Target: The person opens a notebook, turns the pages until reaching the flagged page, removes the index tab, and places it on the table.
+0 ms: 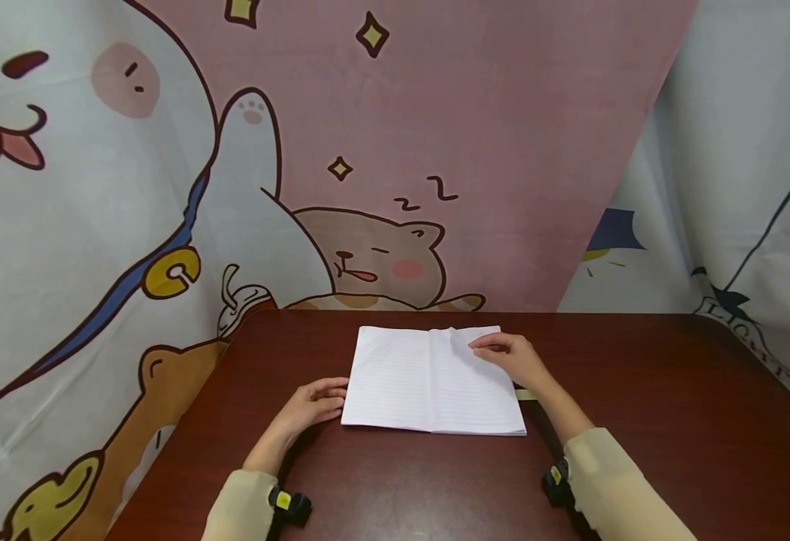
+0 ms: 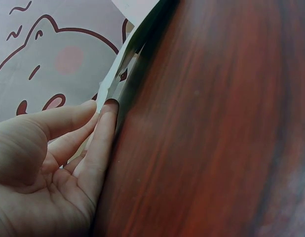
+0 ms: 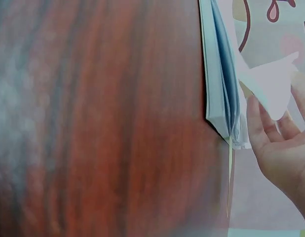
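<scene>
Right hand [image 1: 513, 359] pinches a thin white paper leaf [image 3: 272, 88]: page-turning, by the look of it!
Left hand [image 1: 311, 408], fingers relaxed, touches the left edge of the open, white-paged notebook [image 1: 388, 376], flat on the glossy red-brown table [image 1: 652, 383]; next probably calls for a leftward sweep.

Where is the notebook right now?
In the head view, the notebook lies on the table, slightly right of and below the picture's centre, between the left hand at its left edge and the right hand at its right page.
</scene>
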`<state>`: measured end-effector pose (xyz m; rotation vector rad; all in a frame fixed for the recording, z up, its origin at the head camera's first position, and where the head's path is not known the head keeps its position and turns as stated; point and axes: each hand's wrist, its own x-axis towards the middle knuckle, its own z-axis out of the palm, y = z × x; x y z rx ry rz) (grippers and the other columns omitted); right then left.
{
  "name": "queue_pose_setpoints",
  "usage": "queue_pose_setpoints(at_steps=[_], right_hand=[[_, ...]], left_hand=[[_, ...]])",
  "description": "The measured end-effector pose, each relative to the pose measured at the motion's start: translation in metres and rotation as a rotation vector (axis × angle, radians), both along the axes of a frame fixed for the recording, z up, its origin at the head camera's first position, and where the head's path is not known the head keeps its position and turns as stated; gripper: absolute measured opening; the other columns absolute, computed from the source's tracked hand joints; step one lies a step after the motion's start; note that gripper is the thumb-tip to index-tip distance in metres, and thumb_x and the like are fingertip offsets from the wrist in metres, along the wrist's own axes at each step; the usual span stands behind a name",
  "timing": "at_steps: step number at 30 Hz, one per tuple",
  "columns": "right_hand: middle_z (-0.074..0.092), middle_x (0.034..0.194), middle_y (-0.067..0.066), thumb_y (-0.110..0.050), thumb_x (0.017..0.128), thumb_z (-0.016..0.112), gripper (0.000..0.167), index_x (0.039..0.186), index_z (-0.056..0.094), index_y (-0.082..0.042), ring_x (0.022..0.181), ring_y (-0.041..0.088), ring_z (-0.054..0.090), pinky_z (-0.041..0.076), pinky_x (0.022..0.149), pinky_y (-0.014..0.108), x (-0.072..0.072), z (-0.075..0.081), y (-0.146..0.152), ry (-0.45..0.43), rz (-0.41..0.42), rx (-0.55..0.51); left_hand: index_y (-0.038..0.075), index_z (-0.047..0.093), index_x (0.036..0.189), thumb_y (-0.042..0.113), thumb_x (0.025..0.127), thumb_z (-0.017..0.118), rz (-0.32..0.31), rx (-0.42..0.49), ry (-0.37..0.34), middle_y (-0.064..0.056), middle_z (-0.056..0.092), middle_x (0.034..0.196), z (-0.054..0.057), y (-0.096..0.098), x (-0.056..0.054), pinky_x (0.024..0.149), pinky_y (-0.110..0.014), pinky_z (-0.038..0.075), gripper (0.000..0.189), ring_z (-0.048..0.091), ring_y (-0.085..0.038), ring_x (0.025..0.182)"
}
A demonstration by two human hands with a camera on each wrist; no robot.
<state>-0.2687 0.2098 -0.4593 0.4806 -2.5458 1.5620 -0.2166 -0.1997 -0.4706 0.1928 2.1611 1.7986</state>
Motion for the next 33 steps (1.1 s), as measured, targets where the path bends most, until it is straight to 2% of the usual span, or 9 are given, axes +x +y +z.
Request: queue_pose_setpoints(at_steps=[4, 10, 15, 19, 26, 33], right_hand=[[0.073, 0.110, 0.020, -0.016, 0.093, 0.070, 0.020, 0.107, 0.075, -0.002, 0.089, -0.003, 0.064, 0.053, 0.077, 0.018, 0.001, 0.000, -0.002, -0.020, 0.080, -0.039], [0.072, 0.114, 0.019, -0.016, 0.097, 0.064, 0.022, 0.111, 0.074, -0.002, 0.097, -0.002, 0.063, 0.052, 0.084, 0.019, 0.004, 0.003, -0.005, -0.019, 0.149, -0.014], [0.070, 0.119, 0.020, -0.008, 0.100, 0.057, 0.023, 0.115, 0.072, 0.000, 0.109, 0.013, 0.064, 0.049, 0.090, 0.017, 0.006, 0.005, -0.005, -0.016, 0.188, -0.004], [0.068, 0.123, 0.021, -0.004, 0.099, 0.056, 0.025, 0.118, 0.071, 0.001, 0.116, 0.025, 0.061, 0.048, 0.092, 0.016, 0.005, 0.003, -0.005, -0.048, 0.213, -0.009], [0.065, 0.128, 0.023, -0.006, 0.098, 0.059, 0.025, 0.119, 0.070, 0.002, 0.123, 0.036, 0.057, 0.047, 0.095, 0.016, 0.003, -0.001, -0.008, -0.035, 0.243, -0.008], [0.063, 0.133, 0.022, -0.005, 0.099, 0.056, 0.025, 0.119, 0.071, 0.000, 0.132, 0.043, 0.050, 0.044, 0.097, 0.015, 0.005, 0.001, -0.013, -0.069, 0.240, -0.007]], left_hand=[[-0.007, 0.047, 0.143, 0.008, 0.099, 0.060, -0.003, 0.003, 0.001, -0.024, 0.059, 0.129, 0.000, 0.000, 0.001, 0.085, -0.024, 0.057, 0.048, 0.064, -0.007, 0.098], [-0.006, 0.049, 0.141, 0.008, 0.098, 0.061, 0.015, -0.005, -0.002, -0.019, 0.062, 0.124, -0.001, 0.000, -0.001, 0.085, -0.024, 0.057, 0.047, 0.064, -0.007, 0.097], [-0.006, 0.048, 0.142, 0.008, 0.099, 0.060, 0.009, -0.010, 0.000, -0.020, 0.061, 0.126, 0.000, 0.000, 0.000, 0.086, -0.024, 0.057, 0.047, 0.063, -0.007, 0.098], [-0.007, 0.048, 0.142, 0.008, 0.099, 0.059, -0.002, -0.009, 0.004, -0.021, 0.061, 0.126, -0.001, -0.001, 0.000, 0.086, -0.025, 0.057, 0.047, 0.063, -0.008, 0.099], [-0.005, 0.050, 0.141, 0.006, 0.098, 0.060, 0.014, -0.006, -0.007, -0.016, 0.063, 0.123, -0.003, 0.000, -0.001, 0.086, -0.025, 0.057, 0.046, 0.063, -0.008, 0.099], [-0.005, 0.051, 0.140, 0.007, 0.097, 0.062, 0.012, -0.001, -0.002, -0.017, 0.063, 0.123, -0.003, 0.000, -0.001, 0.085, -0.025, 0.057, 0.046, 0.064, -0.008, 0.097]])
